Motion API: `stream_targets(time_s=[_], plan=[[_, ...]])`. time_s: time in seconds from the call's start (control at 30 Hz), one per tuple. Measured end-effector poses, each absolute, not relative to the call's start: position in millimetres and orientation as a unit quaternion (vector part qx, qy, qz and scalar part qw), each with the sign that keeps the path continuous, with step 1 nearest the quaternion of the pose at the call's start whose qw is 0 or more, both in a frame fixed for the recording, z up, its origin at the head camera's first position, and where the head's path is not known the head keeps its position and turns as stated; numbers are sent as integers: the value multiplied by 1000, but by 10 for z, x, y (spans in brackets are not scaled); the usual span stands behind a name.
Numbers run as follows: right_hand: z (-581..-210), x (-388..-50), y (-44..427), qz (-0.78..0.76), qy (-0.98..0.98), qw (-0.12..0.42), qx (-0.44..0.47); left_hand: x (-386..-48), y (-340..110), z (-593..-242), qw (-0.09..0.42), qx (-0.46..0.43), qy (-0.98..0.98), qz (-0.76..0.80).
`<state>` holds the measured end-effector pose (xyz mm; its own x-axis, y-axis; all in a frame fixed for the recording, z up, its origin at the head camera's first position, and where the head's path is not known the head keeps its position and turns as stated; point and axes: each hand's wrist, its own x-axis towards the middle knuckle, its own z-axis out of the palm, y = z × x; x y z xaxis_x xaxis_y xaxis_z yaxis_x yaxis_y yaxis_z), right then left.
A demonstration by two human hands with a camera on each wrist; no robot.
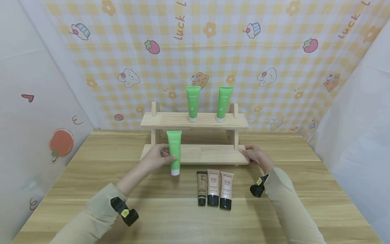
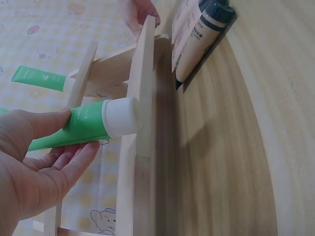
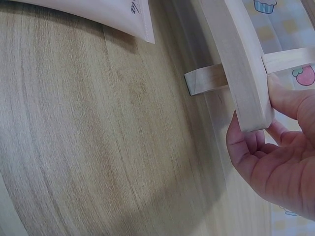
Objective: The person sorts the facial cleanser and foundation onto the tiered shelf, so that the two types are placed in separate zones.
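My left hand point(image 1: 157, 157) holds a green squeeze tube point(image 1: 174, 149) with its white cap down, in front of the left part of the lower shelf. In the left wrist view the thumb and fingers pinch the tube point(image 2: 88, 123) from both sides. My right hand point(image 1: 257, 157) grips the right end of the two-tier wooden shelf point(image 1: 210, 154); the right wrist view has the thumb above the board point(image 3: 246, 73) and curled fingers beneath it. Two more green tubes, one left point(image 1: 193, 103) and one right point(image 1: 224, 103), stand cap-down on the upper tier.
In front of the shelf, a slim brown tube point(image 1: 201, 188) and two BB cream tubes, one pinkish point(image 1: 213, 186) and one paler point(image 1: 226, 189), lie side by side on the wooden table point(image 1: 170, 217). A patterned cloth point(image 1: 213, 61) hangs behind.
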<state>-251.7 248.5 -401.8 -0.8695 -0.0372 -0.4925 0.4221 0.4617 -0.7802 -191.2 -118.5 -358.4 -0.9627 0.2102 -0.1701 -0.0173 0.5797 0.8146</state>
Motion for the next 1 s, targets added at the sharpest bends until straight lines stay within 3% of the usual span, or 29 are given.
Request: stream_targets(time_s=[1.0], plan=[[-4042, -2540, 2489, -512, 820, 225, 123, -2100, -1236, -3315, 104, 44, 878, 465]])
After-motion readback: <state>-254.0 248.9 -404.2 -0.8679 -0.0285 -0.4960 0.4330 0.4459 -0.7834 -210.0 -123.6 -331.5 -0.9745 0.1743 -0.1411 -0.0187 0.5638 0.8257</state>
